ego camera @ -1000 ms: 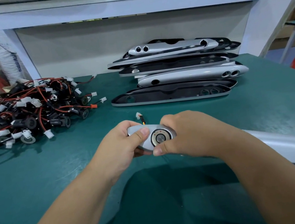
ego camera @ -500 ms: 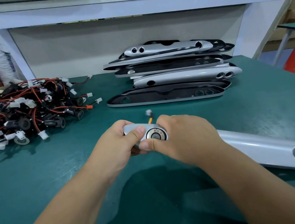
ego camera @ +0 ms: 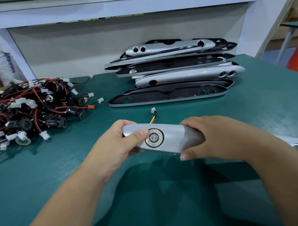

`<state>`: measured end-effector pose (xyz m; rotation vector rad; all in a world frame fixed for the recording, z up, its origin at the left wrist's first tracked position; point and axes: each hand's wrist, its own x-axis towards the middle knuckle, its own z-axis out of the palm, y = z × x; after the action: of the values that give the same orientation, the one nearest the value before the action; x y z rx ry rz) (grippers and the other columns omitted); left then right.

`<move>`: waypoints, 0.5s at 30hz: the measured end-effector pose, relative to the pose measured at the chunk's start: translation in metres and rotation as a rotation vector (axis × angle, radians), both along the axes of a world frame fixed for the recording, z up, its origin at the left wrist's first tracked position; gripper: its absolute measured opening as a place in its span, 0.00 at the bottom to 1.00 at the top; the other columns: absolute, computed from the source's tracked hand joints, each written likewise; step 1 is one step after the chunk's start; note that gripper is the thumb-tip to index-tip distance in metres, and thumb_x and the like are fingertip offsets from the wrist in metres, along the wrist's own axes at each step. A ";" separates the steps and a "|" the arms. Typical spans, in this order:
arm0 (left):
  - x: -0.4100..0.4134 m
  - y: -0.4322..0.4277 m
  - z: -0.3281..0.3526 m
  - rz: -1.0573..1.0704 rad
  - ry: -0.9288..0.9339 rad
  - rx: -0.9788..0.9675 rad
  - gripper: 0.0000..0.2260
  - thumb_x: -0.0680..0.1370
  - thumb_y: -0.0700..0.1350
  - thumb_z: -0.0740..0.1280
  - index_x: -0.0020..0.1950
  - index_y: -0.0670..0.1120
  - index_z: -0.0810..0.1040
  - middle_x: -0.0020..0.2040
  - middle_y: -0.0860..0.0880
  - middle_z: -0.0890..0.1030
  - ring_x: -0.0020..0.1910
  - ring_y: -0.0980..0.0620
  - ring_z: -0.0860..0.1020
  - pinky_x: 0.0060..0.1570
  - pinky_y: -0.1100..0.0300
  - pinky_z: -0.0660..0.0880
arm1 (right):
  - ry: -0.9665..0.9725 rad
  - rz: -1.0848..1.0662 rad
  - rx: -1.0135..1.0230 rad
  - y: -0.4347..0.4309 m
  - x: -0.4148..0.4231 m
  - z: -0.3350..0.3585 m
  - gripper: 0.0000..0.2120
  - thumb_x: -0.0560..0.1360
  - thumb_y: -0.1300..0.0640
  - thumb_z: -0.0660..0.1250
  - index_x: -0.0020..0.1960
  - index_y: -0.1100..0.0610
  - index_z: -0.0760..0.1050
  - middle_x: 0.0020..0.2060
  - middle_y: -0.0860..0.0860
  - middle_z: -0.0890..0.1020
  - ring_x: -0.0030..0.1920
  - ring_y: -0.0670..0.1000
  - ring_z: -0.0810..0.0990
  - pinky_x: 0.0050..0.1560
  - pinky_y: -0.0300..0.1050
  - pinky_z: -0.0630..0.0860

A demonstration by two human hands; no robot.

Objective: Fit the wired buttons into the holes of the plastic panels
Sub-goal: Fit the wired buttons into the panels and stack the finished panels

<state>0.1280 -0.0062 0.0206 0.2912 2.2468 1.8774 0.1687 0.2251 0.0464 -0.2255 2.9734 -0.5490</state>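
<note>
Head view: left grip [ego camera: 110, 147] and right grip [ego camera: 218, 137] clenched round panel [ego camera: 174, 138], button [ego camera: 154, 138] in its hole; risk of unseated button or pinched wire [ego camera: 153, 120] from uneven squeeze or twisting.

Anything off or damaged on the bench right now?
Nothing broken or spilled. The stacked panels are jumbled: some face up, some face down, holes at opposite ends. The spare buttons are one tangled heap. The button in the held panel looks seated straight.
</note>
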 end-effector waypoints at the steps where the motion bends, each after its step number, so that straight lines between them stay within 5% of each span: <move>1: 0.001 0.001 -0.001 -0.006 0.004 -0.037 0.14 0.69 0.50 0.75 0.49 0.48 0.76 0.40 0.51 0.84 0.38 0.54 0.81 0.49 0.55 0.79 | 0.011 -0.009 0.017 0.000 0.002 -0.002 0.27 0.61 0.31 0.68 0.56 0.40 0.68 0.47 0.40 0.77 0.48 0.44 0.75 0.51 0.47 0.73; 7: 0.001 0.008 -0.004 0.085 0.063 -0.164 0.16 0.68 0.51 0.76 0.49 0.50 0.74 0.39 0.52 0.85 0.41 0.51 0.84 0.56 0.42 0.76 | 0.175 -0.054 0.130 -0.006 0.009 -0.015 0.29 0.64 0.28 0.62 0.60 0.40 0.66 0.51 0.40 0.76 0.51 0.46 0.73 0.46 0.45 0.67; 15: -0.003 0.004 -0.013 0.038 0.021 -0.197 0.14 0.71 0.49 0.75 0.51 0.50 0.73 0.40 0.51 0.84 0.42 0.50 0.84 0.57 0.44 0.76 | 0.321 -0.083 0.282 -0.011 0.008 -0.032 0.34 0.61 0.23 0.54 0.59 0.42 0.66 0.49 0.41 0.76 0.52 0.47 0.74 0.48 0.46 0.67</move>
<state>0.1248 -0.0022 0.0079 0.2389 2.4439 1.6598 0.1770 0.2138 0.0146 -0.1790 3.3344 -0.1001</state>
